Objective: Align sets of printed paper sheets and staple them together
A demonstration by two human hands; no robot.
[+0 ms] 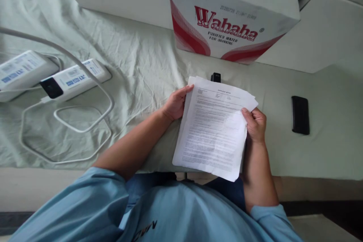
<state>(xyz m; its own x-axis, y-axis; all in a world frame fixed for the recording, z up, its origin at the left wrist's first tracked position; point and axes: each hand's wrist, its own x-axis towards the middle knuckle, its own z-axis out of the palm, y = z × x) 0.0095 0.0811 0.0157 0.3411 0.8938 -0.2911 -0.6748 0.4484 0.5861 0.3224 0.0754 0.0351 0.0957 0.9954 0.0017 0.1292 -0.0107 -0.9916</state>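
A thin stack of printed paper sheets (214, 132) is held up over the front edge of the cloth-covered table, its printed side facing me. My left hand (177, 102) grips the upper left edge, thumb on top and fingers behind. My right hand (255, 124) pinches the right edge near the upper corner, with its thumb on the front. The sheets are slightly fanned at the top right, and their lower edges look worn. Just behind the top edge, a small black object (216, 77) is partly hidden by the paper.
A Wahaha water carton (227, 26) stands at the back. To the right lies a black phone-like object (300, 115). Two white power banks (81, 79) with a looping white cable (110, 98) lie on the left. A wrinkled pale green cloth (141, 60) covers the table.
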